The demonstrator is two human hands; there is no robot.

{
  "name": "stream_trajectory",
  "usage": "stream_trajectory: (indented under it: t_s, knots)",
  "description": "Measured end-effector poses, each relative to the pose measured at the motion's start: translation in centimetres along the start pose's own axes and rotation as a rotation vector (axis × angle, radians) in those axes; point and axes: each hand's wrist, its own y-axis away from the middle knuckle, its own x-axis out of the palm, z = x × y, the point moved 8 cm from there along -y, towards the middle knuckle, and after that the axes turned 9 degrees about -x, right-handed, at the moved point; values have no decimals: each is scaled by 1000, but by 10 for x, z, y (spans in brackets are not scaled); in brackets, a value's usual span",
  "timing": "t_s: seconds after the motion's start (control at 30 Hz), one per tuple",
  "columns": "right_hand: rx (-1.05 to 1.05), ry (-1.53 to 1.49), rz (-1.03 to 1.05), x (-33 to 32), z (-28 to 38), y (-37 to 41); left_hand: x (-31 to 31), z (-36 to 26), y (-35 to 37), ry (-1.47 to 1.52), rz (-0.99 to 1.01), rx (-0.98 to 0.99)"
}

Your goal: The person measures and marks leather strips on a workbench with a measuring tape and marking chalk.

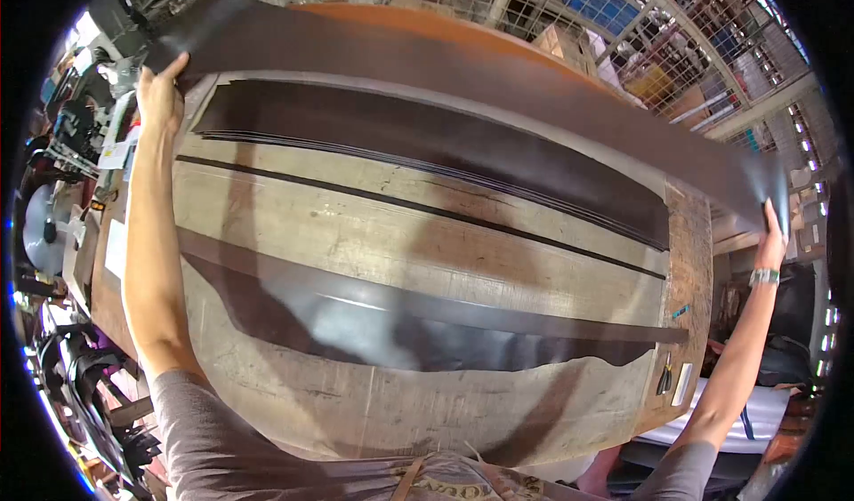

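Note:
My left hand (164, 92) grips the left end of a long dark brown strip (445, 74), thumb on its face. At the far right my right hand (773, 234) holds the other end. The strip is stretched between my hands above the far side of the table, with an orange-brown edge showing behind it. Beneath and nearer me lies a stack of dark brown strips (427, 152). A thin dark strip (418, 208) runs alongside the stack. Closer to my body lies a dark piece with one wavy edge (427, 327).
The worktable (294, 394) has a wooden right end (689, 243). Pliers (664, 379) and a white flat object (681, 384) lie there, with a small teal item (680, 311). A wire mesh fence (614, 21) stands behind. Dark scraps (89, 394) hang at the left.

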Motion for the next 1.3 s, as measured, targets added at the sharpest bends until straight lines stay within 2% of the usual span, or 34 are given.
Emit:
stream_trajectory:
  t_s: [0.1, 0.17, 0.2, 0.23, 0.27, 0.33, 0.37, 0.4, 0.47, 0.53, 0.6, 0.63, 0.67, 0.7, 0.73, 0.77, 0.8, 0.9, 0.97, 1.0, 1.07, 1.1, 1.13, 1.17, 1.2, 1.23, 1.27, 1.3]
  knots:
    - [5, -159, 9, 40, -53, -35, 1, 57, -42, -154, -77, 32]
    - [104, -187, -33, 92, -97, -16, 52, 70, -3, 9, -111, 20]
    - [171, -200, -71, 118, -128, 2, 42, 106, -6, -157, -158, -88]
    - [348, -325, 80, 162, -148, 40, 17, 152, -9, -322, -205, -190]
    - [443, -304, 66, 184, -202, 65, -11, 196, -7, -488, -257, -286]
    - [673, -276, 44, 229, -286, 141, -55, 295, 19, -82, -309, -503]
    - [929, -327, 42, 237, -364, 171, -55, 291, 21, -76, -272, -526]
    - [806, -334, -73, 235, -365, 174, -51, 279, 24, -72, -233, -555]
    - [793, -291, -164, 233, -350, 178, -42, 271, 19, -84, -186, -666]
    - [878, -289, -37, 219, -378, 167, -46, 270, 7, -105, -200, -807]
    - [894, -282, 12, 220, -375, 171, -64, 274, -21, -291, -95, -650]
    - [901, -308, -36, 215, -395, 169, -54, 254, -13, -409, -306, -471]
    - [892, -341, 1, 216, -406, 166, -47, 241, -5, -392, -321, -381]
    - [885, -344, 16, 216, -406, 160, -50, 237, 1, -559, -374, -379]
    - [907, -316, 27, 215, -413, 157, -59, 236, 8, -725, -415, -387]
    - [925, -296, 58, 219, -404, 159, -71, 240, 16, -669, -451, -474]
    - [870, -236, 1, 220, -386, 160, -78, 243, 18, -604, -478, -554]
    - [857, -287, 138, 231, -363, 163, -94, 253, 20, -408, -517, -655]
    - [846, -294, 255, 225, -375, 158, -95, 244, 21, -473, -526, -651]
    - [847, -334, 192, 229, -374, 156, -94, 241, 24, -509, -525, -656]
    - [852, -388, 45, 226, -374, 152, -101, 245, 22, -564, -477, -610]
    - [812, -381, 121, 219, -405, 131, -105, 248, 19, -585, -386, -601]
    - [742, -417, 130, 213, -410, 111, -124, 268, 3, -715, -160, -629]
    - [657, -369, -48, 223, -341, 117, -135, 278, -4, -692, -55, -635]
    - [548, -333, -141, 237, -263, 127, -143, 288, -11, -664, 50, -639]
    - [465, -411, -64, 235, -251, 117, -166, 305, -27, -642, 22, -750]
    - [406, -312, -34, 227, -253, 109, -190, 322, -44, -624, -30, -828]
    - [551, -129, -107, 211, -279, 109, -214, 336, -61, -635, -26, -802]
